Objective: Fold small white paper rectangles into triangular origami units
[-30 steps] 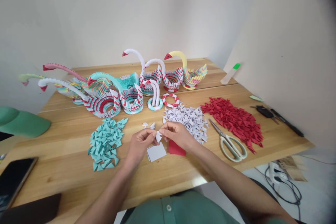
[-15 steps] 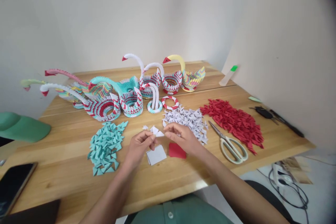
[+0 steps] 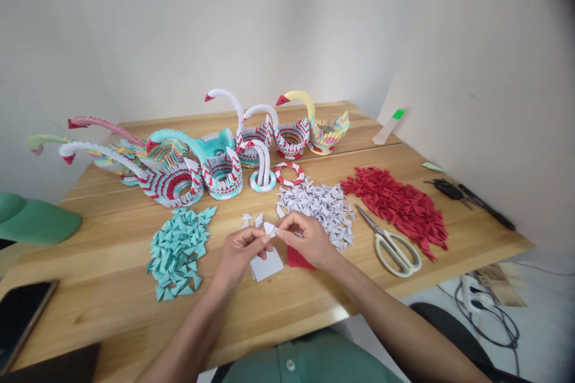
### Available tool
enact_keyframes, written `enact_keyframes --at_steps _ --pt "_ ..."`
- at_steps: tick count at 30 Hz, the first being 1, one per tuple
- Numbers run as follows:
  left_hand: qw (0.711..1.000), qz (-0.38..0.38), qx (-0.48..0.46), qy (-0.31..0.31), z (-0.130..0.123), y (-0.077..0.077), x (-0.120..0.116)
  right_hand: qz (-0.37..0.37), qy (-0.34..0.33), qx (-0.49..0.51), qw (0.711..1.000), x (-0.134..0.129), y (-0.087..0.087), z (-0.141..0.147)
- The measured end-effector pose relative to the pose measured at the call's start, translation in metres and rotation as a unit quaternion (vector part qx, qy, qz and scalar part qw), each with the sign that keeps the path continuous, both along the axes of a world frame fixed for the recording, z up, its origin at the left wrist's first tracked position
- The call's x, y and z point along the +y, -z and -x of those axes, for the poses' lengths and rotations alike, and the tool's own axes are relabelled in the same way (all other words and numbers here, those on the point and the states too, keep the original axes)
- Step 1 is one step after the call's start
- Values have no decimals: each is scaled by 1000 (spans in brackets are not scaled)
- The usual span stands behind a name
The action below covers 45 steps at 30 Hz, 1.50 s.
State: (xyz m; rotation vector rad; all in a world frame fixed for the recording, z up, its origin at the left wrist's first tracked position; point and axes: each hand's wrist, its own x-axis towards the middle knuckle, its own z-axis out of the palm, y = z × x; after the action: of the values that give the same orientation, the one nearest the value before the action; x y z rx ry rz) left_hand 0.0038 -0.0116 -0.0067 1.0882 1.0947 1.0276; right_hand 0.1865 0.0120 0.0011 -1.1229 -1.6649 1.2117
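A small folded piece of white paper (image 3: 269, 229) is pinched between both hands above the table. My left hand (image 3: 242, 251) grips its left side with thumb and fingers. From the right, my right hand (image 3: 308, 239) has its thumb and fingertips closed on the other side. Beneath them lies a short stack of white paper slips (image 3: 268, 266), and a red paper slip (image 3: 300, 258) is partly covered by my right hand. A few loose white folded pieces (image 3: 258, 220) rest just beyond my fingers. The white heap of folded triangles (image 3: 321, 206) lies behind my right hand.
Teal triangles (image 3: 179, 254) are heaped on the left, red triangles (image 3: 398, 206) on the right. Scissors (image 3: 395, 248) lie between the red heap and my right arm. Several paper swans (image 3: 177, 182) stand along the back. A phone (image 3: 24, 317) is at the left edge.
My right hand has moved left and its fingertips have closed on the white piece, which now looks more narrowly folded. The view has shifted slightly.
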Motion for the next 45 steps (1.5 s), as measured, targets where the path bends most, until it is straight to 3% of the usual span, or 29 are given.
enact_keyframes --at_steps 8,17,22,27,31,38,42,45 --pt "1000 -2 0 -7 -2 3 1 58 16 48 997 -1 11 4" --pt "1000 -4 1 -27 -2 5 1 179 -31 189 965 4 4 8" --pt "999 -4 35 -22 -6 1 -1 133 -80 115 981 5 -1 7" --pt "999 -11 48 -7 -11 -6 -3 39 -19 32 999 9 4 8" --pt "1000 -8 16 -6 -11 -5 -2 46 -18 32 998 10 8 7" --pt "998 -34 56 1 -8 -1 -2 103 -44 109 988 7 8 12" --pt "997 -34 70 10 -10 -3 -4 157 17 179 971 13 1 6" --pt "998 -32 57 -23 -9 -5 -4 142 43 201 968 15 -2 -2"
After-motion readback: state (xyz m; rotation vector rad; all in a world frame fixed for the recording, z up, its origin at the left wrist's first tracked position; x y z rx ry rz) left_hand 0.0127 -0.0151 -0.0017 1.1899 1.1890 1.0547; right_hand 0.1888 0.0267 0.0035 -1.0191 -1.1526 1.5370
